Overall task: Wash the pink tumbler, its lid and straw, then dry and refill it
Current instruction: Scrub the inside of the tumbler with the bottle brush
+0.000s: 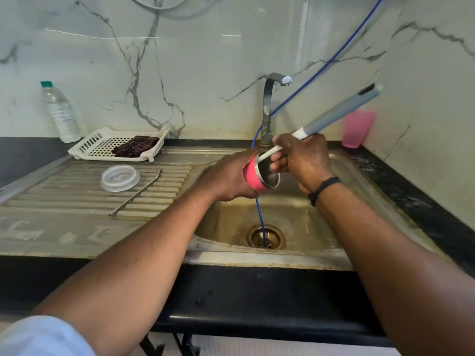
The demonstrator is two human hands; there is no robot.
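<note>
My left hand [228, 177] grips the pink tumbler [253, 176] over the sink basin, its steel mouth tilted toward the right. My right hand [302, 160] holds a long bottle brush [341, 118] by its white and grey handle. The brush's white shaft enters the tumbler's mouth; its head is hidden inside. The clear plastic lid [120, 178] lies flat on the ribbed drainboard to the left. The metal straw [137, 192] lies beside the lid, slanting toward the front.
The steel sink [295, 219] has a drain with a blue hose [262, 222] running into it. A tap [268, 106] stands behind. A white basket [102, 145] holds a dark cloth [135, 149]. A water bottle [60, 113] stands at left, a pink cup [357, 128] at right.
</note>
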